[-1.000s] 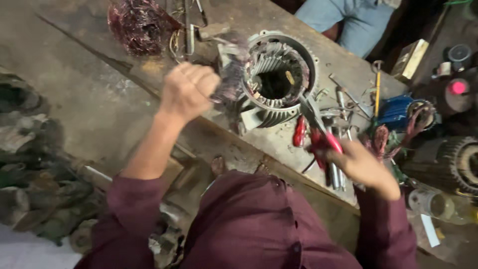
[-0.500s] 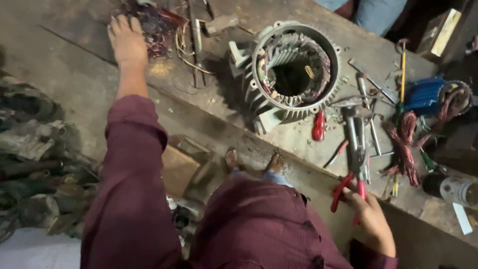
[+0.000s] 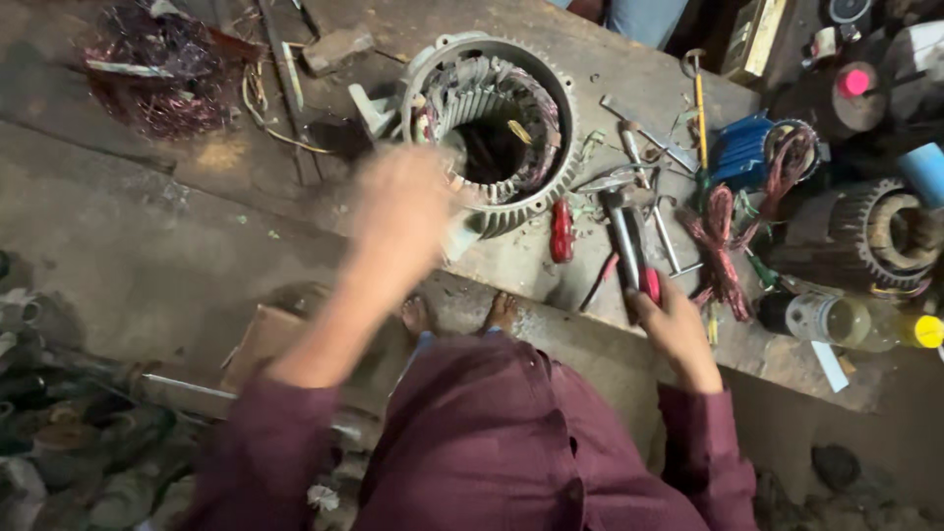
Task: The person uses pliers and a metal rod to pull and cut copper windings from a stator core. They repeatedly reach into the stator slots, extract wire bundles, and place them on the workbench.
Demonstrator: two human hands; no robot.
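Pliers (image 3: 629, 251): long axis 12-to-6, jaws toward 12, red handles toward 6.
Right hand (image 3: 677, 320): clasped round handles.
Left hand (image 3: 403, 211): blurred, grip unreadable, beside stator (image 3: 492, 128).

A flat yellow-and-white box (image 3: 755, 37) stands on its edge at the top of the bench, tilted. Near the right edge, a small clear bottle (image 3: 834, 320) lies on its side with a white label around it. Just beside it is a yellow cap (image 3: 925, 331). A strip of white paper (image 3: 829, 365) lies under the bottle.
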